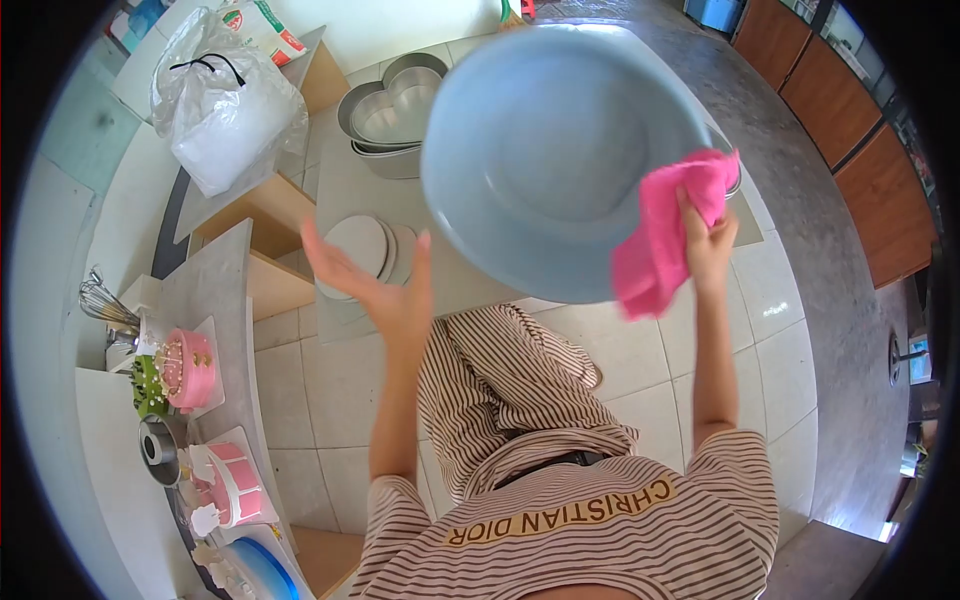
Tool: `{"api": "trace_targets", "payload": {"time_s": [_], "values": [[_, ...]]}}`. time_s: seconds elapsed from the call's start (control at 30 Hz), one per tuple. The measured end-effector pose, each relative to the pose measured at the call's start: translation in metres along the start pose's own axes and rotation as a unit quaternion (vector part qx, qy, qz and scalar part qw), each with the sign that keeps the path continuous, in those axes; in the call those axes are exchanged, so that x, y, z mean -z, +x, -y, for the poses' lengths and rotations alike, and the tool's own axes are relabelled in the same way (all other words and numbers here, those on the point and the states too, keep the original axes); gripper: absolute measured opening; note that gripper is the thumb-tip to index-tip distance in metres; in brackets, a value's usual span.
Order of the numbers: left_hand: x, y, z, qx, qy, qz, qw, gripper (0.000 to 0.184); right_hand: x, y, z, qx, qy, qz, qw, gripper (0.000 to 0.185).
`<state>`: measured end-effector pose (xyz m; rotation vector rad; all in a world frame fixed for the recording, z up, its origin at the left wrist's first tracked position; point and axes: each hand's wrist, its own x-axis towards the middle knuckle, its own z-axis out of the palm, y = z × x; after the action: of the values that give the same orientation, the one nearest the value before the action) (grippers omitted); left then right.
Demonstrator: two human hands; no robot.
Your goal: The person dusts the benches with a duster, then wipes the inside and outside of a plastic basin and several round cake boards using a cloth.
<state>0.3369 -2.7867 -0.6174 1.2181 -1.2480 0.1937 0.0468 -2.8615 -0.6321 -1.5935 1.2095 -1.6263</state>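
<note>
A large blue-grey basin (560,150), slightly blurred, is tilted with its inside toward me above the low table. My right hand (708,240) is at its right rim with a bright pink cloth (660,240) gripped in the fingers and hanging over the basin's edge. Left of the basin, my left hand (385,290) is raised with thumb and fingers spread, holding nothing. Beneath and behind it lie round white discs (355,245) on the table. Heart-shaped and other metal pans (395,105) stand nested at the table's back left.
To the left, a grey counter (235,290) bears a pink cake (188,368), another pink-and-white cake (232,484), a ring pan (160,450) and whisks (105,300). A white plastic bag (225,120) sits at the upper left. Brown cabinets (830,120) line the far right.
</note>
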Motion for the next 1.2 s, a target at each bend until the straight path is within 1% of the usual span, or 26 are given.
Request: {"api": "trace_targets", "payload": {"time_s": [0.03,0.07,0.1,0.13,0.17,0.2,0.23,0.3,0.33,0.4,0.43,0.53,0.6,0.67,0.7,0.73,0.77,0.8,0.83,0.9,0.93,1.0,1.03,1.1,1.13,1.2], "values": [[0.005,0.026,-0.013,-0.075,0.047,0.026,0.996,0.077,0.004,0.014,0.021,0.036,-0.049,0.055,0.997,0.007],[0.004,0.049,-0.032,-0.153,0.076,0.113,0.979,0.069,0.004,0.025,0.040,0.035,-0.050,0.054,0.997,0.007],[0.001,0.065,-0.043,-0.229,0.105,0.199,0.947,0.061,-0.001,0.034,0.058,0.115,-0.091,0.152,0.977,0.007],[-0.011,0.068,-0.050,-0.228,0.104,0.199,0.947,0.061,-0.008,0.040,0.070,0.194,-0.129,0.247,0.941,0.011],[-0.029,0.069,-0.059,-0.271,0.077,0.259,0.924,0.053,-0.017,0.043,0.078,0.195,-0.130,0.245,0.941,0.011],[-0.041,0.071,-0.064,-0.313,0.050,0.317,0.894,0.044,-0.026,0.045,0.084,0.173,-0.120,0.302,0.930,0.014],[-0.046,0.075,-0.061,-0.314,0.050,0.315,0.894,0.044,-0.032,0.047,0.088,0.150,-0.109,0.358,0.915,0.017],[-0.050,0.077,-0.048,-0.061,-0.005,0.425,0.903,0.029,-0.036,0.045,0.090,0.107,-0.090,0.373,0.917,0.019],[-0.050,0.070,-0.041,-0.062,-0.005,0.422,0.905,0.029,-0.036,0.045,0.089,0.063,-0.072,0.386,0.917,0.020],[-0.045,0.050,-0.029,-0.003,-0.113,0.272,0.956,0.016,-0.029,0.042,0.073,0.111,-0.130,0.382,0.908,0.023],[-0.040,0.044,-0.026,-0.004,-0.113,0.272,0.956,0.016,-0.024,0.039,0.065,0.104,-0.145,0.352,0.919,0.023],[-0.016,0.032,-0.009,0.156,-0.052,0.189,0.968,0.012,-0.004,0.022,0.033,0.093,-0.176,0.320,0.926,0.023],[0.000,0.021,0.027,0.184,-0.006,0.161,0.970,0.012,0.013,0.007,-0.004,-0.069,-0.135,0.281,0.948,0.018],[0.006,0.009,0.057,0.239,-0.130,0.060,0.960,0.015,0.000,-0.015,-0.041,-0.033,-0.062,0.217,0.974,0.016],[0.006,0.011,0.054,0.240,-0.129,0.061,0.960,0.015,-0.004,-0.022,-0.047,0.000,0.009,0.158,0.987,0.014],[0.007,0.013,0.049,0.233,-0.092,0.087,0.964,0.020,-0.003,-0.022,-0.050,-0.007,0.009,0.160,0.987,0.014],[0.009,0.017,0.041,0.223,-0.056,0.111,0.967,0.026,-0.005,-0.012,-0.046,-0.060,0.036,0.168,0.983,0.013],[0.009,0.026,0.027,0.122,-0.003,0.131,0.984,0.030,-0.008,0.001,-0.032,-0.104,0.064,0.175,0.977,0.012],[0.008,0.038,0.010,0.019,0.052,0.146,0.988,0.035,-0.012,0.010,-0.012,-0.078,0.060,0.184,0.978,0.009],[0.001,0.066,-0.024,-0.118,0.065,0.202,0.970,0.040,-0.016,0.035,0.030,0.042,-0.032,0.296,0.954,0.008],[-0.007,0.075,-0.038,-0.114,0.068,0.202,0.970,0.040,-0.021,0.045,0.055,0.041,-0.031,0.300,0.953,0.008],[-0.024,0.088,-0.057,-0.251,0.037,0.397,0.882,0.037,-0.035,0.060,0.096,0.095,-0.144,0.451,0.876,0.011],[-0.025,0.091,-0.058,-0.251,0.037,0.397,0.882,0.037,-0.038,0.063,0.100,0.095,-0.144,0.452,0.875,0.011],[-0.028,0.097,-0.060,0.003,-0.056,0.548,0.835,0.028,-0.041,0.068,0.106,0.059,-0.113,0.483,0.866,0.014],[-0.025,0.090,-0.056,0.001,-0.058,0.545,0.836,0.028,-0.037,0.067,0.101,0.062,-0.116,0.483,0.866,0.014],[-0.009,0.066,-0.041,0.092,-0.181,0.373,0.905,0.018,-0.021,0.060,0.085,0.124,-0.109,0.396,0.903,0.017]]}}
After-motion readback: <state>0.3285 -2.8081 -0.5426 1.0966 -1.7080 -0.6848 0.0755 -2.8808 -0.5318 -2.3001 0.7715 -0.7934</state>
